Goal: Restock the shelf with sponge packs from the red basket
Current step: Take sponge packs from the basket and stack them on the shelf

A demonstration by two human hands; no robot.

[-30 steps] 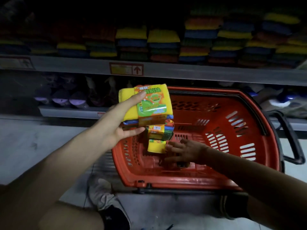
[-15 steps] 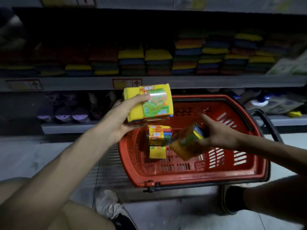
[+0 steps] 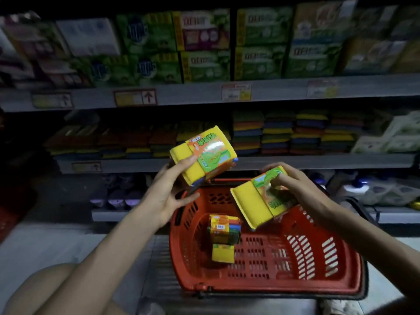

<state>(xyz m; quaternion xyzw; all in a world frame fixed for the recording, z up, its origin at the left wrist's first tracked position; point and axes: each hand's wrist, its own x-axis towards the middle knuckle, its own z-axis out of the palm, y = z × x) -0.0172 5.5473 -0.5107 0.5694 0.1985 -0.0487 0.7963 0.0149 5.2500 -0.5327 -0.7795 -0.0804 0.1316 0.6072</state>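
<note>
My left hand (image 3: pixel 169 192) holds a yellow sponge pack (image 3: pixel 203 154) with a green and orange label, raised in front of the middle shelf (image 3: pixel 295 161). My right hand (image 3: pixel 293 185) grips a second yellow sponge pack (image 3: pixel 254 201), tilted above the red basket (image 3: pixel 284 285). Two more sponge packs (image 3: pixel 223 233) lie inside the basket near its left wall. The middle shelf carries rows of stacked colourful sponge packs (image 3: pixel 279 133).
The top shelf (image 3: pixel 204 94) holds green and white boxed goods behind price tags. White packs (image 3: pixel 397 135) sit at the right end of the sponge shelf. A lower shelf (image 3: pixel 386 214) holds dim bottles and bags. The basket stands on the floor; my knee (image 3: pixel 38 289) shows at the bottom left.
My view has tilted up to take in the upper shelves. My right hand lifted a sponge pack out of the basket and raised it. My left hand rose with its pack toward the sponge shelf.
</note>
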